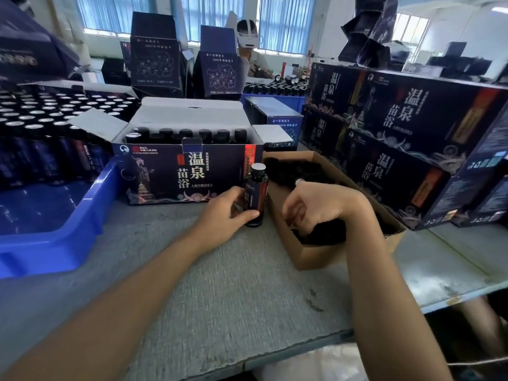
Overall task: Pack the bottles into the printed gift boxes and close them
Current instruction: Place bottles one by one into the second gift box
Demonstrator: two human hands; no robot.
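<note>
Head view shows the left hand point(228, 213) wrapped round one dark bottle point(257, 193). The thumb is on the near side and the fingers curl round the far side, so the grip is snug. The bottle stands up straight on the table point(233, 284), right by the near right corner of the open gift box point(176, 174). Its silver cap points up.

The right hand point(316, 204) is down in the brown box point(316, 257), just right of the bottle. Its fingers curl down among dark things in there. I cannot tell if it has hold of one, because the hand hides it.

The gift box has its lid flap point(189, 111) tipped back on the far side. A row of bottles point(187, 134) stands inside and looks nearly full. I think this box is close to done, but I cannot see a free gap from here.

To do this step well, I think the left hand should lift the bottle straight up, high enough to clear the near wall. Then it should find a gap and lower the bottle slowly, cap up, so it does not knock the others. The flaps should be kept out of the way until every bottle is in.

A blue tray point(55, 237) sits to the left. Closed boxes point(398, 133) are stacked to the right.
</note>
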